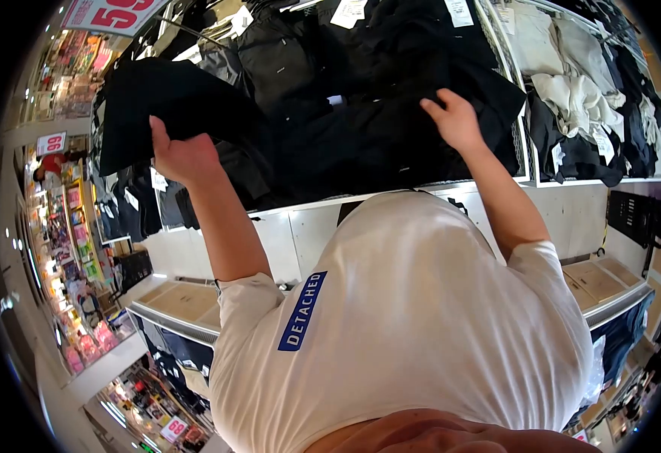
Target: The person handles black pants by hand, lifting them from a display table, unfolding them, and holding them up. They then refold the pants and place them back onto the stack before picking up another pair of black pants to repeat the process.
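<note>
My left hand [183,156] is closed on a black garment [172,94], thumb up at its near edge and fingers partly hidden by the cloth. The garment's dark folds hang over the left side of the display bin. Over on the right, my right hand [459,123] lies against black clothing [391,124], its thumb and a finger apart and the rest hidden. Small pale tags show on the dark cloth between the hands. Folded dark trousers [274,64] lie behind, near the left hand.
A white wire divider [518,113] separates this bin from one with pale garments [576,102]. A price sign [112,13] hangs at upper left. Black crates [640,217] stand at right. Wooden-topped racks [179,302] flank my body, and a person in red [50,166] is far left.
</note>
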Motion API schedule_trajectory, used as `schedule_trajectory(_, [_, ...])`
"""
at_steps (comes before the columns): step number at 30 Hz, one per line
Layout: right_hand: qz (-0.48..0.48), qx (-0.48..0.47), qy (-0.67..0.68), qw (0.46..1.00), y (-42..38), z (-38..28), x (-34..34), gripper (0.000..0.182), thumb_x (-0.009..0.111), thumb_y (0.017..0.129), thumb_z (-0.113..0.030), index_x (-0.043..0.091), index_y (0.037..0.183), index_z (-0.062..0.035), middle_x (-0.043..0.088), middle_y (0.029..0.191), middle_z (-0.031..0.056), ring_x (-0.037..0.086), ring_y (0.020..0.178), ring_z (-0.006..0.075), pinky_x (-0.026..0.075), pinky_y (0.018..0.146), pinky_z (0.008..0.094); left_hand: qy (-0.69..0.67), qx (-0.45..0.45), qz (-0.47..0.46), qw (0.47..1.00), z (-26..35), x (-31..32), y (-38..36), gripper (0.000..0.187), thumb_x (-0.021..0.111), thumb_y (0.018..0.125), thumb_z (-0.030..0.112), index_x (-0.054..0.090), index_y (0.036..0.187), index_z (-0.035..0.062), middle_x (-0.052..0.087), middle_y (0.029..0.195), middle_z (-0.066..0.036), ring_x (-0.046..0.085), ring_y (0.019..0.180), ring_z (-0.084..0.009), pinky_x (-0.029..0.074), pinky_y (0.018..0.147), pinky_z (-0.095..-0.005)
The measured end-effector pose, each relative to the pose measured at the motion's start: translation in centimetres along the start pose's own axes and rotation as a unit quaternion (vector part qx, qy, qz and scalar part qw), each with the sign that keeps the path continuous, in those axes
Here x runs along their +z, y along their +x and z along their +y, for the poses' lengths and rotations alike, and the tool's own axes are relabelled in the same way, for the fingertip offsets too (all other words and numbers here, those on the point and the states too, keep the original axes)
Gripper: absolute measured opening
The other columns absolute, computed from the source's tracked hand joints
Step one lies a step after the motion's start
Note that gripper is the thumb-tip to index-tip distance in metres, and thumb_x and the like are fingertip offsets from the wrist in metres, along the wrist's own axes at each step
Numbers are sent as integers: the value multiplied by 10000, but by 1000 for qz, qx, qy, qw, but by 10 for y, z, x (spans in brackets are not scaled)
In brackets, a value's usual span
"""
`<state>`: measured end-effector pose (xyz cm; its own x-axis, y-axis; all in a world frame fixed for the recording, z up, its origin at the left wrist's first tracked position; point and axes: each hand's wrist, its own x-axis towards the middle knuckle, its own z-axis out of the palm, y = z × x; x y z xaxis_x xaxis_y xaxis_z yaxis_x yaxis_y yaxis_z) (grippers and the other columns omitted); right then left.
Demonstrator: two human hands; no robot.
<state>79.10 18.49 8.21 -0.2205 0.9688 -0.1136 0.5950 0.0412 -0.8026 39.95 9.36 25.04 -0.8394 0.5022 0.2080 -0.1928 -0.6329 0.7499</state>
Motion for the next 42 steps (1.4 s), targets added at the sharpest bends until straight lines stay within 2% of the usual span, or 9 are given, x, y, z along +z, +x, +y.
schedule_trajectory(6, [-41,79,68,994,-11,85,-26,243,649,975,-159,650,1116,39,705,974,91,613,888,119,487,832,271,-17,-19,15,1000,-1,-11,3,290,650,954,98,650,1215,-30,677,1209,-137,668,1074,-322,558,960,-488])
schedule_trajectory(9, [-83,96,-135,983,-9,106,-36,252,625,989,-154,657,1156,33,719,1030,109,645,952,169,485,884,294,-18,-42,4,999,-14,-4,-3,288,629,965,98,646,1215,-46,670,1223,-154,659,1094,-337,543,975,-501])
schedule_trajectory(12, [-105,86,207,969,-25,92,-46,270,676,915,-138,677,1148,-1,711,1076,227,671,1058,380,484,953,394,-21,-42,2,999,-18,-1,-6,289,621,964,95,647,1207,-59,671,1222,-170,653,1111,-352,525,996,-515])
schedule_trajectory(14, [-52,13,-55,997,-24,119,-47,353,679,891,-126,643,1234,-50,710,1047,218,663,1018,406,493,950,415,-28,-20,-12,999,-14,12,-5,303,636,959,120,650,1206,-55,674,1220,-166,656,1105,-343,531,984,-503])
schedule_trajectory(18, [-81,105,-255,958,-36,117,-35,471,667,886,-136,570,1346,-103,675,1181,203,639,1078,409,495,965,422,-45,16,-21,999,14,28,-5,317,659,945,130,653,1217,-33,686,1195,-138,660,1100,-306,539,986,-453])
schedule_trajectory(21, [-34,-93,-242,965,-45,101,-16,582,692,861,-200,525,1416,-145,504,1453,161,499,1317,364,433,1059,463,-73,55,-74,993,45,31,-8,361,651,925,161,655,1229,-34,684,1223,-139,650,1111,-324,504,1017,-482])
schedule_trajectory(32, [-11,-235,-294,926,-30,112,3,344,705,841,-178,695,1177,-102,617,1316,95,553,1242,312,432,1052,438,-45,80,-14,996,70,21,-13,378,637,928,179,652,1225,-55,678,1234,-159,634,1135,-342,480,1040,-474])
schedule_trajectory(40, [-15,137,53,989,-7,117,-6,319,618,887,-227,683,1127,-28,712,1033,201,686,949,345,525,874,350,10,-21,6,1000,-22,15,-55,352,717,949,215,674,1169,-56,680,1236,-156,652,1125,-262,527,996,-408])
schedule_trajectory(42, [-68,155,-80,982,-5,129,-1,481,729,826,-259,614,1257,-79,701,1062,209,688,987,345,526,898,382,177,-131,165,961,-46,42,-92,474,731,945,346,672,1177,-63,682,1238,-161,657,1101,-242,517,961,-377])
